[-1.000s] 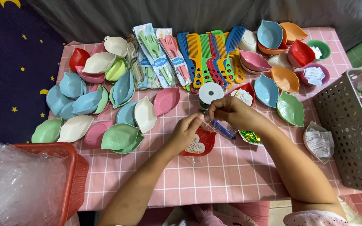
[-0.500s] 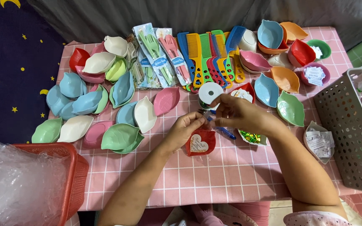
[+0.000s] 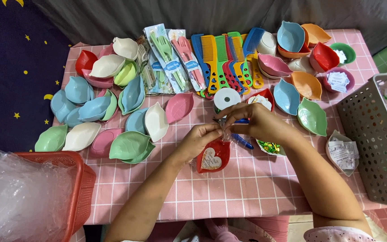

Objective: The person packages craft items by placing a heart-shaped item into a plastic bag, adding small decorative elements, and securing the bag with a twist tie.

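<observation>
2 hands meet over the red leaf-shaped dish (image 3: 213, 157): left hand (image 3: 199, 140) and right hand (image 3: 255, 123) both pinch its clear wrapping (image 3: 227, 134), beside a white ribbon spool (image 3: 226, 98).

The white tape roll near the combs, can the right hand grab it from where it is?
Probably yes. The tape roll lies just beyond the right hand, with nothing between them, though that hand is pinching a clear wrapper now.

The left hand (image 3: 199, 140) and the right hand (image 3: 256, 123) are covering the small thing pinched between them. Under the right hand, a blue pen (image 3: 243, 142) is showing only partly (its upper end is hidden). Far right, the grey basket (image 3: 372, 148) is being cut by the edge.
</observation>
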